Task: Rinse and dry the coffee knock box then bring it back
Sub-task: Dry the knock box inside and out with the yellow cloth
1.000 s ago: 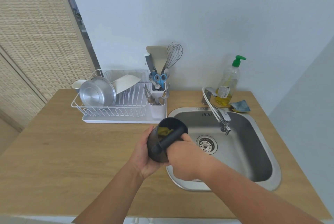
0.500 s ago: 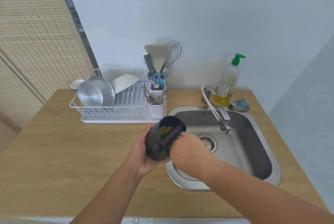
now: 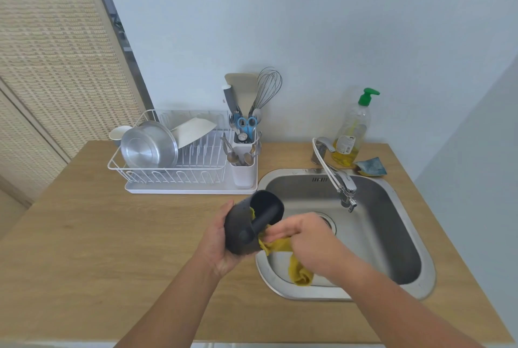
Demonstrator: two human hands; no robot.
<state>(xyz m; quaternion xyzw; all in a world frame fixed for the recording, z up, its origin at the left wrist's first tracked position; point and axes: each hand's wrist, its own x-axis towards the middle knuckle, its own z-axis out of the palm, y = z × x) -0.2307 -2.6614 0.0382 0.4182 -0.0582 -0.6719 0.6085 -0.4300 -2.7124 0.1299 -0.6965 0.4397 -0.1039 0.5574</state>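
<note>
The black knock box (image 3: 244,228), a round tub with a bar across its mouth, is tilted with its opening facing up and away, over the left rim of the sink (image 3: 420,286). My left hand (image 3: 215,244) grips its side from the left. My right hand (image 3: 305,241) is closed on a yellow cloth (image 3: 298,269). One end of the cloth runs under the bar into the box; the other end hangs down over the sink basin.
A white dish rack (image 3: 179,168) with a steel bowl (image 3: 148,145) and a utensil holder (image 3: 243,171) stands behind the box. The tap (image 3: 340,179), a soap bottle (image 3: 351,134) and a sponge (image 3: 371,166) sit along the back of the sink. Wooden counter (image 3: 98,249) lies to the left.
My right hand has pulled back from the box's mouth toward the sink, drawing the yellow cloth partly out so that it now hangs over the basin. The left hand keeps its hold.
</note>
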